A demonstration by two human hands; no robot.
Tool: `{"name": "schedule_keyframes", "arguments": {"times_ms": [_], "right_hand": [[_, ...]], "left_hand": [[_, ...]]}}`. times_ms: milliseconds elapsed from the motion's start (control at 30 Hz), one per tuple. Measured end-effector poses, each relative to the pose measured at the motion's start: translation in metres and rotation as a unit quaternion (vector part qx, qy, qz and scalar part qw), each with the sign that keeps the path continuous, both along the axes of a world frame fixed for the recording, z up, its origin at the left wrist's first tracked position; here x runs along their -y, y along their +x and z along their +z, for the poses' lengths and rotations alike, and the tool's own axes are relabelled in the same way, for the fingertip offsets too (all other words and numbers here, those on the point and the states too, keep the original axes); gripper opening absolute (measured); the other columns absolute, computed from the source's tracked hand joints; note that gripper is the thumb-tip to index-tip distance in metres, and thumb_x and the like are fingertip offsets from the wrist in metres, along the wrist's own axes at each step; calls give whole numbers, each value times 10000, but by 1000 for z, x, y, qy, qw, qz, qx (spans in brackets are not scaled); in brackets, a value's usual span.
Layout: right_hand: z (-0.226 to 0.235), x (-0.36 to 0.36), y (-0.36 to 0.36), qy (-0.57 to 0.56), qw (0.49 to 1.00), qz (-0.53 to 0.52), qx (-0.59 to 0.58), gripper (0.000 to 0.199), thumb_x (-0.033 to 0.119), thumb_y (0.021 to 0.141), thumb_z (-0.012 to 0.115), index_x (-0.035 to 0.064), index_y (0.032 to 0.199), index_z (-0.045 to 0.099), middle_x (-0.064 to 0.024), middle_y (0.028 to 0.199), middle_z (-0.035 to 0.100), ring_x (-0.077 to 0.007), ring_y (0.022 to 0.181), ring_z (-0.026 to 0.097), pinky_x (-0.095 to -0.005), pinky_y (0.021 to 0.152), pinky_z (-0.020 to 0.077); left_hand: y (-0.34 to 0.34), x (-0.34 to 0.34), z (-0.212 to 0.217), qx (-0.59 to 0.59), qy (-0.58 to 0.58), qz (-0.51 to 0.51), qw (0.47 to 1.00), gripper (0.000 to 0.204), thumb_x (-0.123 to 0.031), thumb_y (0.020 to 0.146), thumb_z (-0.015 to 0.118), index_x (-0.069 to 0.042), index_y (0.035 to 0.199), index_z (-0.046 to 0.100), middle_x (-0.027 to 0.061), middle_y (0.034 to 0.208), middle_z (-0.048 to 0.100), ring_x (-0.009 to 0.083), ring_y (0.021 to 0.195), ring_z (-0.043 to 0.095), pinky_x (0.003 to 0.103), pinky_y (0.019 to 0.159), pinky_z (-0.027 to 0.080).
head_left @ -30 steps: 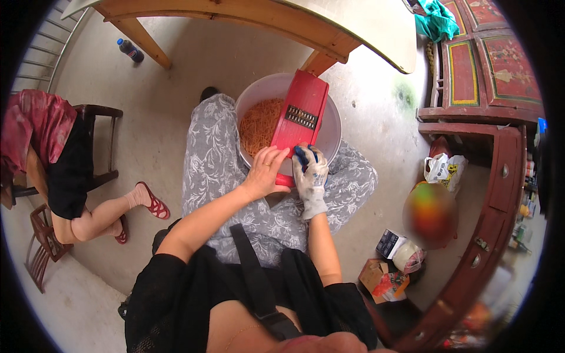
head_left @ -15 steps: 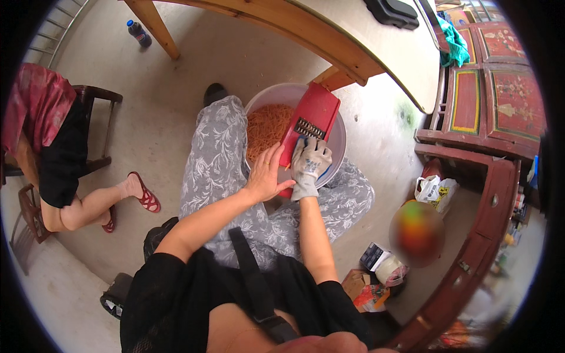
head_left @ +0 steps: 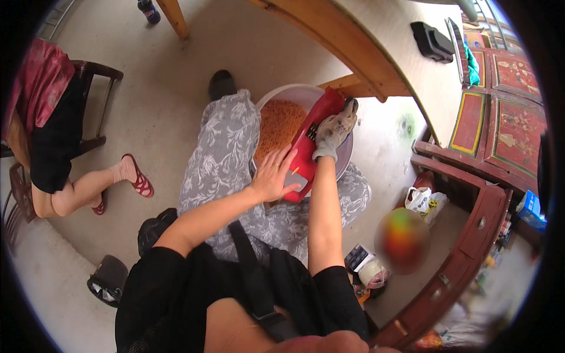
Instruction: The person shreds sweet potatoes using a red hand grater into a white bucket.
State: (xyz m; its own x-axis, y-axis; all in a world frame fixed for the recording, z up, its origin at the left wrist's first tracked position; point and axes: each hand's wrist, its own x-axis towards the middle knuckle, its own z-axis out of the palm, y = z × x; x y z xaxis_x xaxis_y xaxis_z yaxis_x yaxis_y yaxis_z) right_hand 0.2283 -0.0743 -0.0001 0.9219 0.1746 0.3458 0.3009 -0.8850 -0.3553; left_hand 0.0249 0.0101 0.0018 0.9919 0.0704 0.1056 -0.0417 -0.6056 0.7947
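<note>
A red grater with a metal blade section leans across a pale round tub, its face tilted. Fine orange shreds, like carrot, fill the tub's left side. My bare left hand grips the grater's near end, fingers over its left edge and thumb toward the lower handle. A grey work glove with dark marks covers my right hand, which lies along the grater's right side near the far end. Its fingers curl at the tips, and whatever is under them is hidden. A small orange bit sits on the grater beside my left fingers.
My legs in grey patterned trousers flank the tub. A wooden table stands just beyond it. At the left, another person sits on a chair. Bags, boxes and a red cabinet are at the right; a dark bin stands lower left.
My gloved right hand has slid from the blade section toward the grater's far end. The grater has tipped onto a slant. My left hand keeps its hold. The whole view has shifted slightly.
</note>
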Motion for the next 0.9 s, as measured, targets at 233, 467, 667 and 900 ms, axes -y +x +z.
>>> {"name": "schedule_keyframes", "arguments": {"times_ms": [233,467,667,900], "right_hand": [[16,45,-29,72,994,51,-63,435,25,851,493,-12,1282,452,-209,1263,506,-343,1163,491,-424,1017,368],[17,57,-81,112,992,50,-27,277,138,903,570,34,1160,587,-167,1044,589,-298,971,565,-398,853,454],[30,24,-103,-36,995,93,1,341,201,829,634,70,1143,607,-164,882,599,-348,794,565,-442,703,445],[22,0,-88,-39,999,7,14,432,72,776,537,53,1208,557,-192,1122,559,-376,1007,527,-477,881,414]], "left_hand": [[-3,-1,-1,23,-8,12,1000,882,-484,761,665,-54,1423,273,223,1417,315,385,1249,375,479,1071,275],[-2,-1,1,28,-2,21,999,877,-469,737,692,-69,1412,301,208,1418,323,382,1248,380,478,1065,289],[-1,-1,-3,35,5,28,999,862,-480,748,676,-66,1408,309,211,1414,326,379,1247,382,478,1063,291],[-1,-2,-2,11,-16,14,1000,872,-427,717,710,-76,1406,309,201,1430,305,381,1275,353,475,1079,272]]}}
